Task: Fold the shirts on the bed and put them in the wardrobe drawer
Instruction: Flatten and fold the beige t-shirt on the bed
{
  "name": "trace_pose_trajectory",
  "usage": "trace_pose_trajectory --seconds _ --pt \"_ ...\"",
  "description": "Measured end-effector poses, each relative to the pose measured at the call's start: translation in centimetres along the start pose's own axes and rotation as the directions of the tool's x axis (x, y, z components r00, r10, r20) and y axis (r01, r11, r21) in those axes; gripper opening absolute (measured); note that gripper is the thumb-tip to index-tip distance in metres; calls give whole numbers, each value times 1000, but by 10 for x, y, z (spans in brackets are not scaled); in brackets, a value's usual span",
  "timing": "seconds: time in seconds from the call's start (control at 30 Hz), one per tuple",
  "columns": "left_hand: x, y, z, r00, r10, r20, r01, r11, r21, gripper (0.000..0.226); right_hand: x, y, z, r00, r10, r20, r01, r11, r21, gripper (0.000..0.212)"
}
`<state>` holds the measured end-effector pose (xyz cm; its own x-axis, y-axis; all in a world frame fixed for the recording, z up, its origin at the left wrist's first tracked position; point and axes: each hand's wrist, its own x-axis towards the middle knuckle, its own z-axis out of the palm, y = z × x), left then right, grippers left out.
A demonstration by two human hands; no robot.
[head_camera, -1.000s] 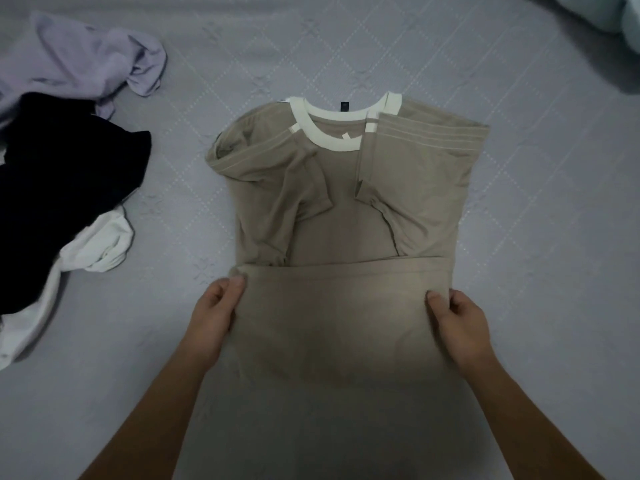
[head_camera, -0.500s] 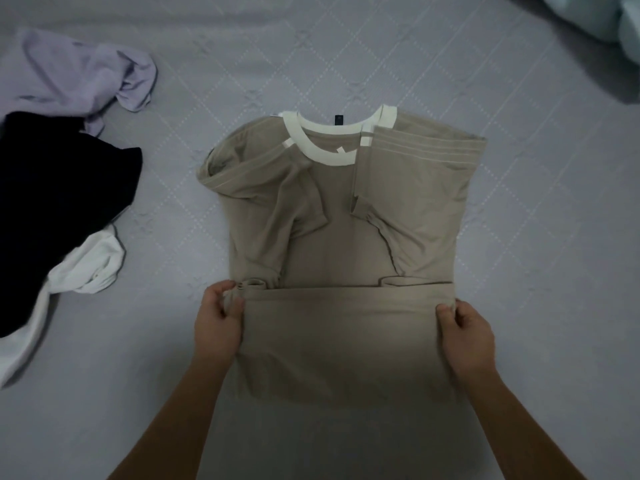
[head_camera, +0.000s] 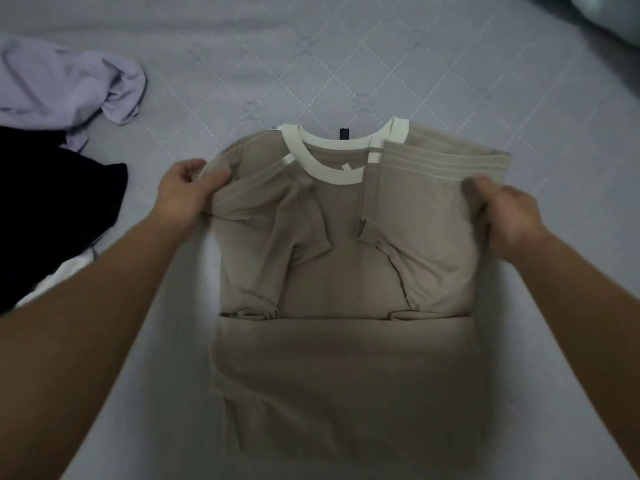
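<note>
A tan shirt (head_camera: 346, 271) with a white collar lies on the grey bed cover (head_camera: 346, 64), sleeves folded inward and its lower part folded up over the body. My left hand (head_camera: 183, 199) pinches the shirt's left shoulder edge between thumb and fingers. On the other side, my right hand (head_camera: 509, 216) grips the right shoulder edge, just below the striped sleeve hem. Both edges are slightly lifted.
A loose pile lies at the left: a lilac garment (head_camera: 65, 84), a black garment (head_camera: 52, 220) and a white garment (head_camera: 55, 278) under my left forearm. A pale blue bedding piece (head_camera: 609, 15) fills the top right corner.
Both hands let go of the folded bottom edge and moved up along the sides to the shoulders, where they now hold the shirt. The view has shifted closer.
</note>
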<state>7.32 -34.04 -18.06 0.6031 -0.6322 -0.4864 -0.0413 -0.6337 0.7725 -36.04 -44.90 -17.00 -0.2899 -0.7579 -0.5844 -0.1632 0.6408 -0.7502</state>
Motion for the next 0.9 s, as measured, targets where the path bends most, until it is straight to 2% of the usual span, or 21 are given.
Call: trace_pose_trajectory --seconds 0.07,0.13,0.2,0.3,0.4,0.5,0.53,0.6,0.63,0.67,0.7,0.77,0.8,0.83,0.87,0.9 --pt "17 8 -2 997 -8 82 5 999 37 78 16 -12 5 996 26 86 -34 995 97 21" --pt "20 16 -3 974 -54 220 43 998 55 80 24 -18 8 983 48 176 -72 989 132 31" --pt "17 24 -1 946 -60 319 36 996 80 61 21 -25 9 975 25 220 -57 989 137 37" --pt "-2 41 -6 949 41 313 -39 999 -13 21 -1 -43 -2 948 -93 305 25 975 221 35" --pt "-42 48 -31 944 154 292 -136 987 -79 18 -40 -53 -32 853 -230 468 116 958 261 34" --pt "-101 22 -68 924 269 271 -302 949 90 21 -88 -32 -79 796 -276 540 158 954 255 35" --pt "-124 8 -80 910 310 275 -356 924 139 18 -104 -18 -97 780 -298 551 216 954 210 34" --pt "-172 -27 -99 866 386 316 -464 856 225 8 -136 17 -130 719 -334 610 415 910 10 34" --pt "-195 -48 -105 851 395 346 -499 812 303 29 -150 38 -141 693 -322 645 506 855 -116 38" --pt "-215 -71 -109 835 378 401 -526 764 374 44 -164 60 -148 673 -307 673 584 778 -230 45" --pt "-234 -95 -111 813 370 449 -560 707 432 49 -179 82 -152 657 -312 686 657 683 -319 50" --pt "-263 -133 -105 757 357 548 -644 553 529 32 -203 119 -154 614 -353 706 765 484 -424 45" --pt "-274 -149 -100 741 336 581 -661 520 542 33 -209 134 -155 627 -325 708 756 473 -453 45" --pt "-282 -163 -94 743 321 587 -652 546 527 40 -212 149 -156 675 -263 690 696 538 -476 50" --pt "-287 -172 -88 779 325 536 -604 617 505 44 -215 159 -155 751 -180 636 579 642 -502 53" --pt "-289 -174 -81 852 325 411 -504 725 470 46 -215 167 -153 832 -120 541 437 744 -506 54"
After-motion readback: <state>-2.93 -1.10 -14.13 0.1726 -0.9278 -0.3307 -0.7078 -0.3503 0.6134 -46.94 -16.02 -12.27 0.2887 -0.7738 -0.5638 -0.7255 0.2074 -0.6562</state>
